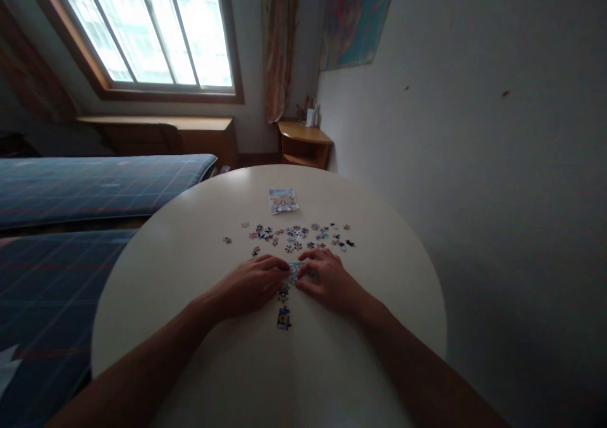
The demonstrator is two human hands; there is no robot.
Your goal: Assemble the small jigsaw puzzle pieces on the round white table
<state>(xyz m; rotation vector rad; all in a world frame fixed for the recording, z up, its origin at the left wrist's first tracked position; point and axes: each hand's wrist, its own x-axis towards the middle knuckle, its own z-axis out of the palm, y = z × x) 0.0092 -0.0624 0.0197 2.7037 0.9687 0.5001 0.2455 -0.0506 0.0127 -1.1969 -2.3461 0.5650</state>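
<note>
My left hand point(253, 282) and my right hand point(327, 279) rest on a round white table point(190, 301), fingertips meeting over a small joined patch of puzzle pieces point(294, 271). Both hands have curled fingers pinching at that patch. Two little joined clusters point(283, 318) lie just nearer to me, between my wrists. Several loose puzzle pieces point(294, 232) are scattered in a band beyond my hands. A small picture card point(283, 200) lies farther back.
The table stands against a grey wall point(474, 162) on the right. A bed with a blue plaid cover point(71, 194) runs along the left. A wooden corner shelf point(303, 143) and a window point(152, 30) are behind.
</note>
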